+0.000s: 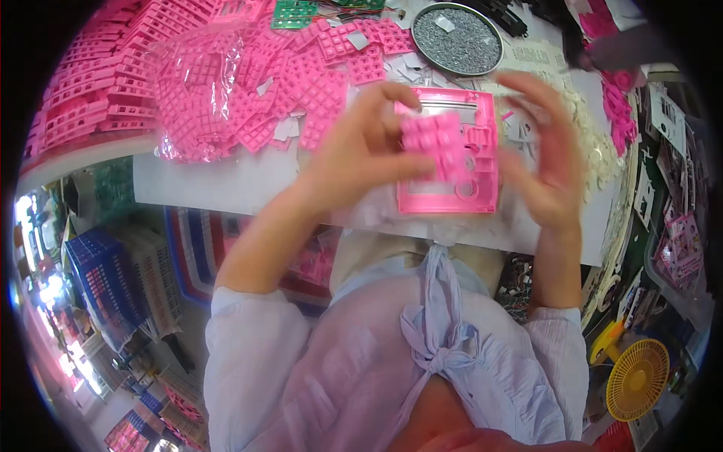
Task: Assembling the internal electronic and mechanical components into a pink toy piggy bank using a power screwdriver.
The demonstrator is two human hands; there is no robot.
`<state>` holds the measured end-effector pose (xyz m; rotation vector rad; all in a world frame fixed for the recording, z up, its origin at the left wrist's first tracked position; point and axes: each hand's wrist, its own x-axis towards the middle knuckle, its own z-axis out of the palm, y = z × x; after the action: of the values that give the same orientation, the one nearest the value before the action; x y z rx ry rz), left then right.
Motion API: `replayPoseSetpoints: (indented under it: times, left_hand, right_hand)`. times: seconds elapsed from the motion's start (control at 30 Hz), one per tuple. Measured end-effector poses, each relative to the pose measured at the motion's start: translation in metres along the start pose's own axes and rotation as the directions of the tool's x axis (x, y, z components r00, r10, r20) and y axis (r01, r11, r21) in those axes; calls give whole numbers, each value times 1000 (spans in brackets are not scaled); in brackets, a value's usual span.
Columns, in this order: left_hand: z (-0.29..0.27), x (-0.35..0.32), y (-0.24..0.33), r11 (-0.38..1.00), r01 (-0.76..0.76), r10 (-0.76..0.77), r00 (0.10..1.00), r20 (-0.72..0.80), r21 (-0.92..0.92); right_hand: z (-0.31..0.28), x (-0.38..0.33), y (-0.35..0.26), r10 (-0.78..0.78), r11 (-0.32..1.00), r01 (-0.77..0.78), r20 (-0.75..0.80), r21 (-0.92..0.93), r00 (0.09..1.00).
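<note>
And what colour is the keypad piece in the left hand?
Pink: the keypad piece in the left hand shows in the head view, slightly blurred.

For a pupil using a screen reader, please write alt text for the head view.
A bare left hand holds a pink plastic keypad piece over an open pink rectangular plastic casing, while the blurred right hand is beside it. Beyond lie heaped pink plastic grid pieces and a round tray of small grey bits.

We read no text or numbers. Pale sheet (536, 54), upper right: we see print-like lines, too small to read. Pink patterned package (681, 247), right edge: we find markings indistinct.
</note>
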<state>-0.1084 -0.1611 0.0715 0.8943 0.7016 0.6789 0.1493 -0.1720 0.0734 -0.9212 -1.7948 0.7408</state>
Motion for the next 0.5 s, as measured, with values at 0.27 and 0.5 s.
replayPoseSetpoints:
  times: [0.27, 0.5]
  left_hand:
    - [10, -23, -51, 998, -44, 46, 998, -34, 35]
    - [-21, -32, -60, 521, -264, 505, 862, -43, 812]
  right_hand:
    - [4, 3, -4, 55, 945, -182, 420, 270, 906]
    - [23, 33, 33, 47, 967, 128, 646, -221, 762]
